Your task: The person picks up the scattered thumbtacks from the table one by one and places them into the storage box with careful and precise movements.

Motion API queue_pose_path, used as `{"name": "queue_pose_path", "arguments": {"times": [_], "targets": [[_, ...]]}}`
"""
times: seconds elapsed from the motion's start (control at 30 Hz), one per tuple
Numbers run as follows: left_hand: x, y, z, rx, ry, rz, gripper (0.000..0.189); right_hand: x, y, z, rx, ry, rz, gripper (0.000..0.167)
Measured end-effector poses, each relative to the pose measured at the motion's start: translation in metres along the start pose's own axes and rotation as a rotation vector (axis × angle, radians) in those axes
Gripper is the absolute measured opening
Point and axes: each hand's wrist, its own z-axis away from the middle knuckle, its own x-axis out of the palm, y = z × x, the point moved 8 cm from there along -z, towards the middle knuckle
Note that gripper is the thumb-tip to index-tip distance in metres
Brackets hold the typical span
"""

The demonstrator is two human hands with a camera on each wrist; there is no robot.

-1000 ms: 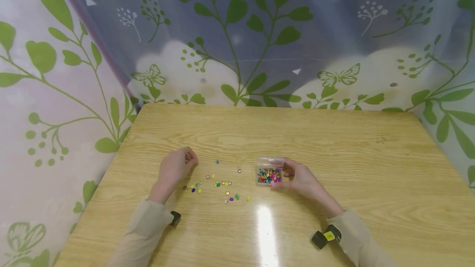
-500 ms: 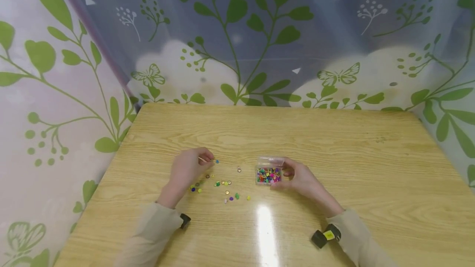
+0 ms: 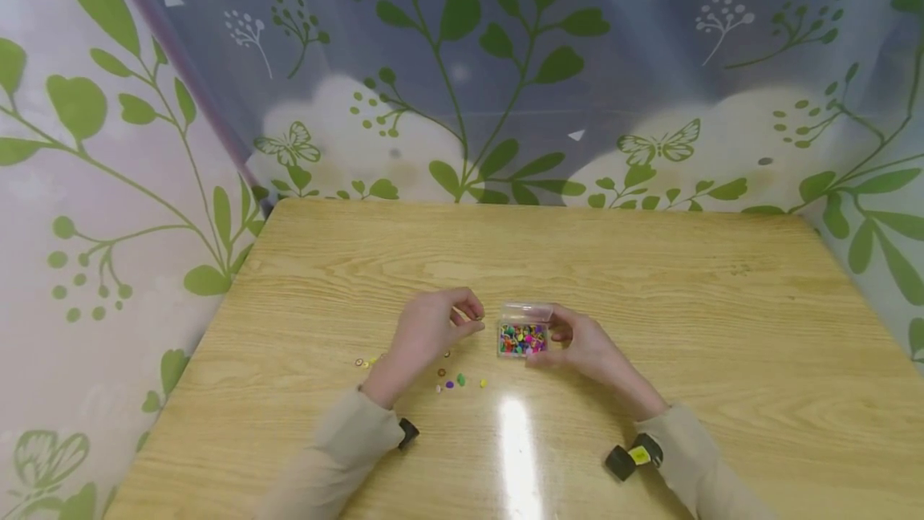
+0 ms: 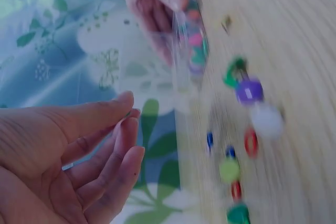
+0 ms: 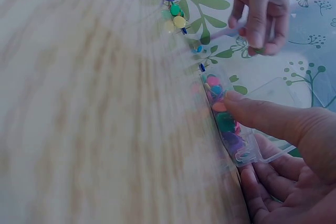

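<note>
A small clear plastic box [image 3: 523,340] full of colourful thumbtacks stands on the table, its lid raised at the back. My right hand [image 3: 588,347] holds it from the right, with the thumb [image 5: 262,116] along its near side. To the left of the box, my left hand [image 3: 433,327] pinches a tiny thumbtack between thumb and index finger. Only a greenish sliver of that thumbtack [image 4: 128,113] shows at the fingertips. Loose thumbtacks lie under and around the left forearm, among them a purple one [image 3: 450,384] and a green one [image 3: 461,379]; others are hidden by the hand.
The wooden table [image 3: 650,279] meets a leaf-patterned curtain [image 3: 447,103] at its back and sides. Near the left wrist lies a small scatter of yellowish thumbtacks [image 3: 368,363]. A yellow thumbtack [image 3: 483,383] is the loose one lying nearest the front of the box.
My left hand has moved right across the loose thumbtacks, past where the blue one lay, toward the box. My right hand and the box have stayed in place.
</note>
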Motion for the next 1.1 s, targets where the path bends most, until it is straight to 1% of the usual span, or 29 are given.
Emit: {"name": "queue_pose_path", "arguments": {"times": [0.17,0.27,0.4,0.53,0.63,0.77,0.83,0.93,1.03,1.1], "targets": [[0.012,0.019,-0.006,0.076,-0.01,0.003,0.008,0.0,0.0,0.0,-0.003,-0.005,0.005,0.072],[0.017,0.025,-0.008,0.088,-0.006,0.008,0.011,0.0,0.0,0.001,0.001,-0.008,0.004,0.071],[0.022,0.026,-0.008,0.076,0.002,0.017,0.017,0.0,0.0,0.001,0.004,-0.005,0.006,0.07],[0.021,0.022,-0.006,0.063,0.018,0.037,0.014,0.0,0.001,0.001,0.017,-0.002,0.003,0.073],[0.015,0.015,-0.004,0.034,0.03,0.025,0.015,-0.001,0.001,0.001,0.028,0.0,0.001,0.075],[0.0,0.0,-0.004,-0.038,0.053,-0.006,0.016,-0.001,0.001,0.001,0.018,-0.003,-0.002,0.073],[-0.009,-0.01,-0.003,-0.074,0.074,-0.018,0.015,0.0,0.001,0.001,0.013,-0.005,-0.006,0.073],[-0.022,-0.026,-0.003,-0.112,0.105,-0.047,0.011,0.001,0.001,0.001,0.005,-0.01,-0.006,0.073],[-0.03,-0.044,-0.001,-0.158,0.109,-0.057,0.008,0.001,0.0,0.0,0.007,-0.009,-0.005,0.073],[-0.033,-0.055,0.001,-0.186,0.1,-0.061,0.007,0.001,0.0,0.0,0.004,-0.008,0.003,0.073]]}}
